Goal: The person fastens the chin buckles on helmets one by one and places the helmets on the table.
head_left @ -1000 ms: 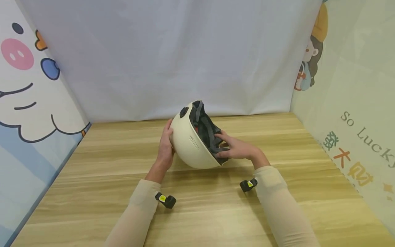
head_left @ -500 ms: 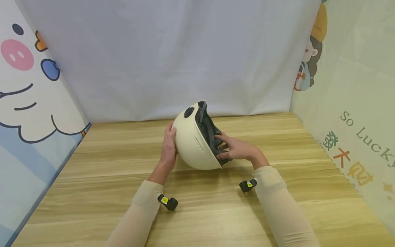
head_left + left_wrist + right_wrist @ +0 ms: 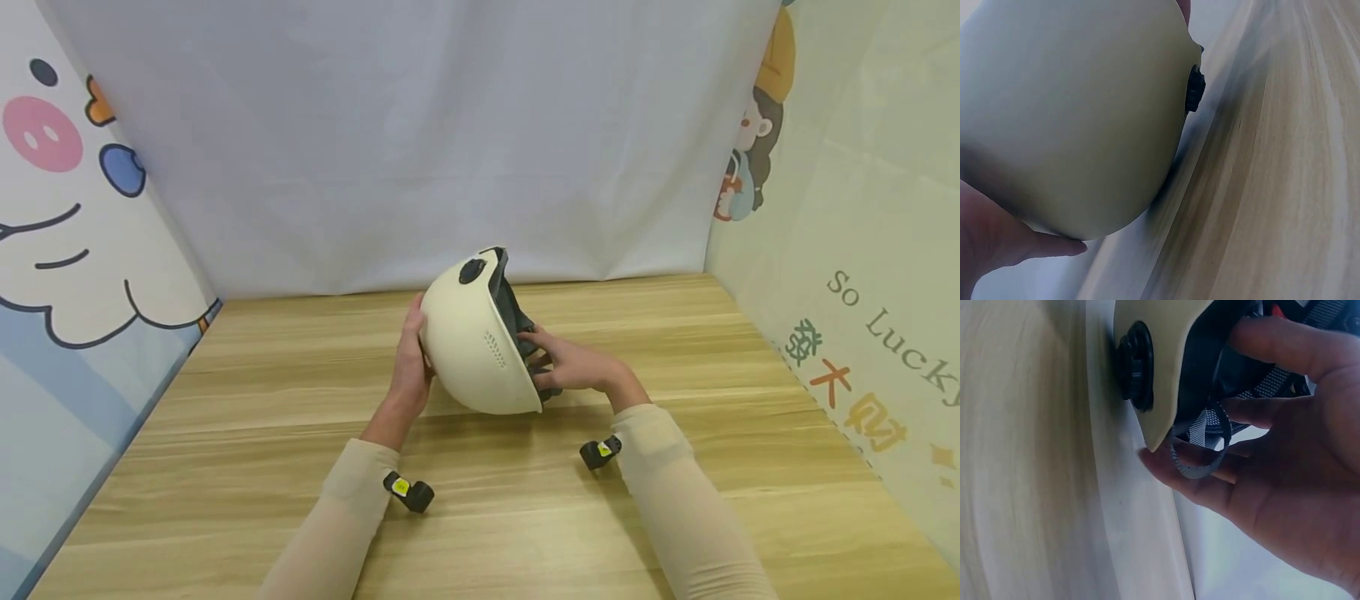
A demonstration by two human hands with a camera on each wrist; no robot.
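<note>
A cream helmet [image 3: 468, 342] is tipped on its side over the table, its opening turned to the right. Black lining [image 3: 507, 310] and grey webbing straps [image 3: 1272, 381] show inside the opening. My left hand [image 3: 410, 354] holds the rounded shell from the left; in the left wrist view one digit [image 3: 1054, 245] lies along the shell. At the opening, my right hand [image 3: 577, 364] grips the rim side, with its thumb over the inside and other fingers reaching round the edge. A strap loop [image 3: 1200, 465] hangs against those fingers. A black round knob [image 3: 472, 271] sits on the shell.
The wood-grain table [image 3: 247, 433] runs back to a white cloth backdrop [image 3: 450, 125]. Printed panels stand on the left [image 3: 67, 233] and the right [image 3: 847, 250]. Each sleeved wrist carries a small black camera, the left one [image 3: 408, 492] and the right one [image 3: 600, 452].
The helmet has turned so that its opening faces further right and less of the lining shows. Its knob has moved right. The left hand has shifted slightly right; the right hand stays nearly still.
</note>
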